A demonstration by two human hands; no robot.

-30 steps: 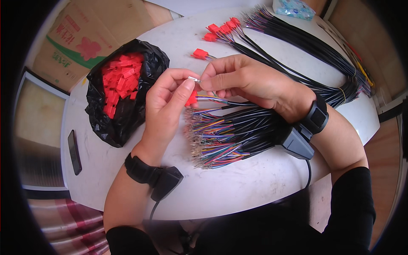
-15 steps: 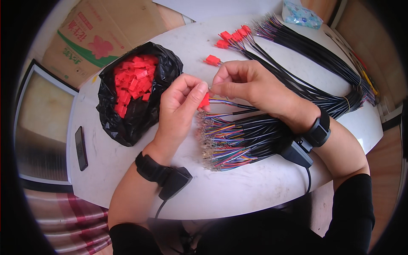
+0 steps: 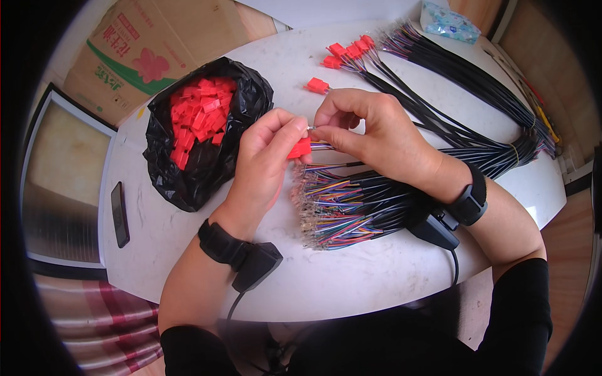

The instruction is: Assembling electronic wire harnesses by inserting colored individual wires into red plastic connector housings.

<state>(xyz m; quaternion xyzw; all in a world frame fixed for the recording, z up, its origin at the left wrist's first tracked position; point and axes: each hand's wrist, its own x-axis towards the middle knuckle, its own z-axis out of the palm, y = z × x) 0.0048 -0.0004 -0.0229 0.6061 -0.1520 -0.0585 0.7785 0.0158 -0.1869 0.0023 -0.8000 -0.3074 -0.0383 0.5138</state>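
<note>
Now the left hand (image 3: 266,147) has its thumb and forefinger pressed together at the tips, with a red connector (image 3: 300,149) held lower down among its fingers; the connector sits at the centre of the view, just above the frayed ends of a wire bundle (image 3: 338,207), and thin coloured wires (image 3: 321,145) lead from it toward the right hand (image 3: 384,138); the right hand has thumb and forefinger closed on a small silvery piece (image 3: 311,128), which spans the narrow gap between the two hands; whether the left fingertips also grip that piece cannot be told.

A second ago the piece showed longer and paler along the left thumb, and the right hand's curled lower fingers were in view; now more of the back of that hand is turned up, and more of the red connector shows beside the left thumb; half a second ago the piece was barely visible.

The whole view has shifted since the first picture, so that table (image 3: 326,282), phone (image 3: 120,215) and bag appear farther right; the black bag (image 3: 248,103) lies open to the left, with a heap of red connectors (image 3: 202,113) in it, much as it was; beyond the right hand a single fitted connector (image 3: 316,85) lies apart from a small fitted cluster (image 3: 342,53), both in their earlier arrangement on the table.
</note>
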